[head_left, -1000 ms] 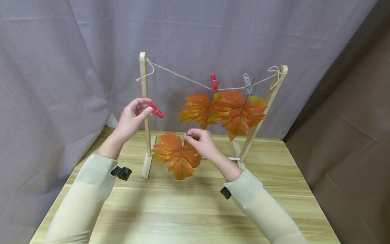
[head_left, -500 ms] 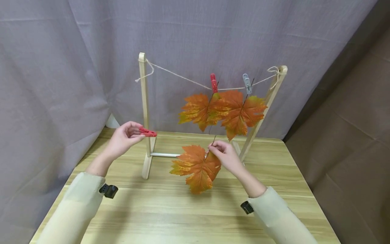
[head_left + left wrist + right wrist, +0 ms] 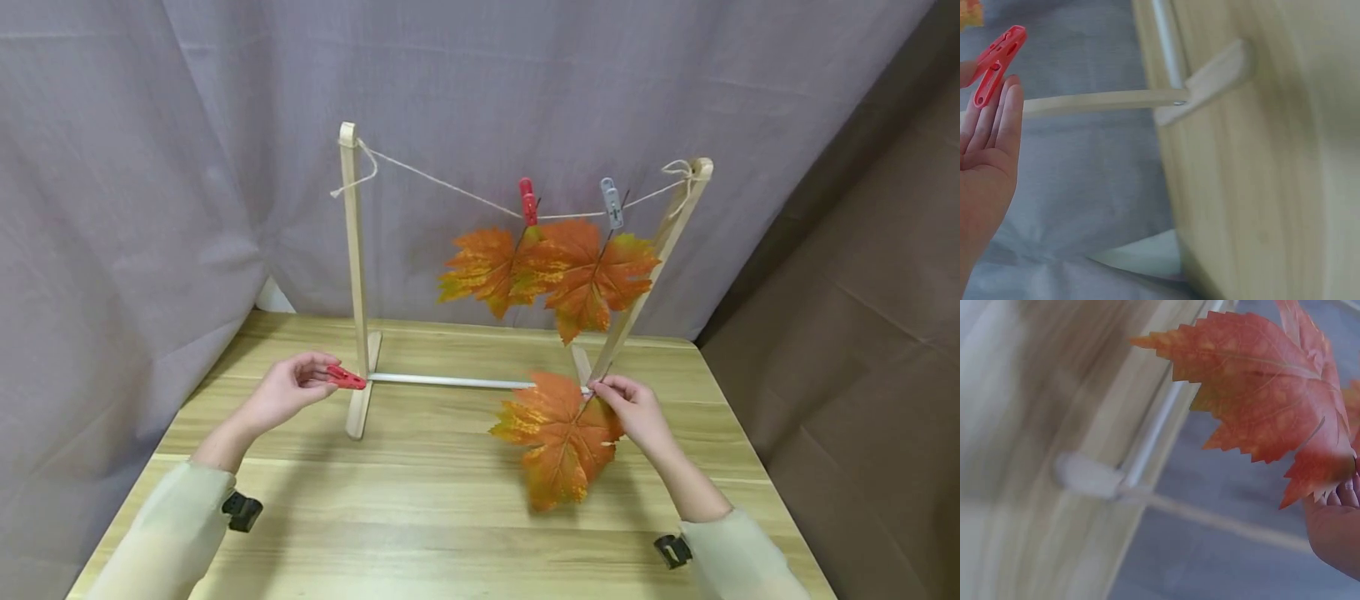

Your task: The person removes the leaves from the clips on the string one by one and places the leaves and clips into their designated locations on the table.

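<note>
Above the table (image 3: pixel 405 525), the left hand (image 3: pixel 287 392) pinches a red clothespin (image 3: pixel 347 378), the right hand (image 3: pixel 636 412) an orange leaf (image 3: pixel 558 450).

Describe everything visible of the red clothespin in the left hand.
The red clothespin looks like glossy plastic, its two arms pierced by holes and splayed at the handle end. The left hand pinches it above the tabletop. In the head view it slants slightly down rightward, clipped to nothing, its tip overlapping the left rack foot; contact cannot be told.
</note>
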`<action>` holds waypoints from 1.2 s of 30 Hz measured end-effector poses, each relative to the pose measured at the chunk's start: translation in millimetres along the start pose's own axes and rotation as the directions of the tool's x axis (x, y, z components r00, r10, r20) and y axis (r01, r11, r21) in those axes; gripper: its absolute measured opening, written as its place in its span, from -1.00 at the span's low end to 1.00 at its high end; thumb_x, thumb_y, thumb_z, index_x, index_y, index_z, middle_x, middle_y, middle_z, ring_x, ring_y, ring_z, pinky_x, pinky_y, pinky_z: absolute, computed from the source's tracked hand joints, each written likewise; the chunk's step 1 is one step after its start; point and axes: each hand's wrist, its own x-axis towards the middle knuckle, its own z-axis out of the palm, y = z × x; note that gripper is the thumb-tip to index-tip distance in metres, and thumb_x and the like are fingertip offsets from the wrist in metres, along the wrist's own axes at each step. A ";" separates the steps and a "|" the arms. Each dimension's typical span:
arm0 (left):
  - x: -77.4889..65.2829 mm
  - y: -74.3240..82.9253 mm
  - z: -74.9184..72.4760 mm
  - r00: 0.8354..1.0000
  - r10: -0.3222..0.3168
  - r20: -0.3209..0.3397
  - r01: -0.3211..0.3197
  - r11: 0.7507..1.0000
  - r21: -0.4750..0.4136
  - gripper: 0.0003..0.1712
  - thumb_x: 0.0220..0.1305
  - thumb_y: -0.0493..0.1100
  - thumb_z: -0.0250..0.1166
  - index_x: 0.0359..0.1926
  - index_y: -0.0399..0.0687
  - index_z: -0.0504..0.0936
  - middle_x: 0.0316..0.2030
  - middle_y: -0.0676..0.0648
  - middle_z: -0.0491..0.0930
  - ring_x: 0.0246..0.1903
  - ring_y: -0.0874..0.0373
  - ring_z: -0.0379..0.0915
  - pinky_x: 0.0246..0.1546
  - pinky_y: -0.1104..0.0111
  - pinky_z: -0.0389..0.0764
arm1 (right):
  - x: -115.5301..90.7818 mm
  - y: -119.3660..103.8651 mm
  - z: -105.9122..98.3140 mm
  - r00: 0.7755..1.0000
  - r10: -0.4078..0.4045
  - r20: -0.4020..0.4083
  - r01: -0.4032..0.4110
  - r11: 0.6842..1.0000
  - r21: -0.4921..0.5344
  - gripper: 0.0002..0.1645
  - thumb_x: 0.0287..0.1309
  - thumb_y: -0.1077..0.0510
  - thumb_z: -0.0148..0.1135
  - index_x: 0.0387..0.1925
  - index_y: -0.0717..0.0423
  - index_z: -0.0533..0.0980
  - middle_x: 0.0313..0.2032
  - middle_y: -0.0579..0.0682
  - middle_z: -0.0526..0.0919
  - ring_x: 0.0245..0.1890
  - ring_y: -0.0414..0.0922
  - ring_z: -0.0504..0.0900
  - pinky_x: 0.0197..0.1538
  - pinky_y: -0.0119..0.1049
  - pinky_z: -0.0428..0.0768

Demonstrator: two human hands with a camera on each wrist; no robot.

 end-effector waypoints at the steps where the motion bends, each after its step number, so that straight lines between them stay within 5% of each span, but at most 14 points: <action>1: -1.9 -3.5 0.3 1.000 -0.008 0.009 0.008 1.000 -0.001 -0.60 0.17 -0.39 0.21 0.02 -0.53 0.41 -0.15 -0.42 0.57 -0.29 0.48 0.51 -0.21 0.58 0.58 | -1.4 4.6 -4.7 1.000 0.020 -0.003 -0.020 1.000 0.002 -0.63 0.32 0.17 0.03 -0.19 0.49 0.50 -0.34 -0.16 0.71 -0.32 -0.53 0.53 -0.21 -0.62 0.49; 9: -17.9 -34.4 3.2 0.995 -0.060 0.082 0.061 0.998 -0.007 -0.64 0.16 -0.36 0.23 -0.06 -0.51 0.43 -0.19 -0.36 0.60 -0.27 0.35 0.55 -0.24 0.54 0.60 | -8.1 45.9 -37.1 0.989 0.146 -0.014 -0.147 0.989 -0.026 -0.51 0.36 0.08 -0.03 -0.04 0.52 0.45 -0.47 -0.42 0.64 -0.35 -0.53 0.52 -0.25 -0.58 0.52; 16: -30.8 -63.7 7.2 0.986 -0.134 0.099 0.135 0.991 0.006 -0.64 0.09 -0.42 0.19 -0.06 -0.51 0.42 -0.19 -0.33 0.59 -0.21 0.13 0.55 -0.26 0.50 0.61 | -13.4 81.7 -54.3 0.964 0.262 -0.041 -0.265 0.962 -0.071 -0.46 0.36 0.00 -0.04 -0.01 0.45 0.45 -0.38 -0.32 0.63 -0.40 -0.46 0.47 -0.36 -0.44 0.52; 23: -41.9 -88.8 15.0 0.974 -0.166 0.151 0.173 0.984 -0.032 -0.62 0.06 -0.44 0.20 -0.08 -0.58 0.39 -0.22 -0.36 0.58 -0.25 0.17 0.55 -0.26 0.52 0.61 | -16.1 112.7 -63.5 0.954 0.296 -0.051 -0.299 0.952 -0.068 -0.50 0.34 0.02 -0.05 -0.06 0.43 0.50 -0.36 -0.21 0.65 -0.34 -0.47 0.45 -0.28 -0.51 0.48; 28: -46.8 -97.9 22.2 0.969 -0.179 0.167 0.184 0.983 -0.010 -0.62 0.03 -0.43 0.23 -0.11 -0.57 0.41 -0.24 -0.34 0.58 -0.27 0.14 0.54 -0.29 0.53 0.60 | -17.3 125.4 -62.7 0.931 0.360 -0.060 -0.365 0.916 -0.163 -0.47 0.36 0.00 -0.07 -0.03 0.43 0.49 -0.16 0.00 0.65 -0.26 -0.47 0.38 -0.16 -0.54 0.40; 34: -47.8 -105.7 29.4 0.969 -0.199 0.146 0.193 0.980 0.050 -0.64 -0.02 -0.46 0.26 -0.14 -0.54 0.44 -0.29 -0.31 0.60 -0.29 0.04 0.56 -0.32 0.52 0.60 | -15.1 141.1 -61.3 0.915 0.393 -0.092 -0.402 0.908 -0.116 -0.50 0.33 0.08 -0.02 0.01 0.48 0.46 -0.28 -0.13 0.66 -0.35 -0.50 0.39 -0.25 -0.57 0.43; 36: -47.6 -107.2 30.7 0.969 -0.209 0.132 0.203 0.977 0.060 -0.64 -0.03 -0.47 0.26 -0.15 -0.53 0.44 -0.29 -0.30 0.60 -0.28 0.02 0.57 -0.32 0.50 0.61 | -14.9 144.6 -60.6 0.915 0.393 -0.091 -0.401 0.911 -0.101 -0.51 0.32 0.11 -0.02 0.03 0.50 0.43 -0.24 -0.02 0.67 -0.36 -0.51 0.38 -0.26 -0.58 0.44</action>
